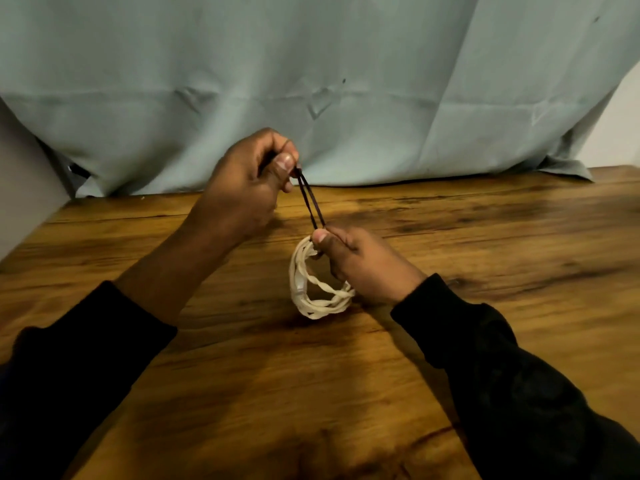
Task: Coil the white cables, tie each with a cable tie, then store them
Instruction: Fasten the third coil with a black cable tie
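Observation:
A white cable (313, 292) is wound into a small coil that stands on edge on the wooden table (485, 244) at the centre. My right hand (363, 263) grips the top of the coil, thumb and fingers pinching it where a thin black cable tie (311, 202) wraps round it. Two strands of the tie run up and to the left, stretched taut. My left hand (249, 188) is raised above the table and pinches their upper ends between thumb and curled fingers.
A pale green cloth (311, 81) hangs behind the table and reaches down to its back edge. A light wall (24, 174) borders the table on the left. Both my forearms in dark sleeves cross the near half of the table.

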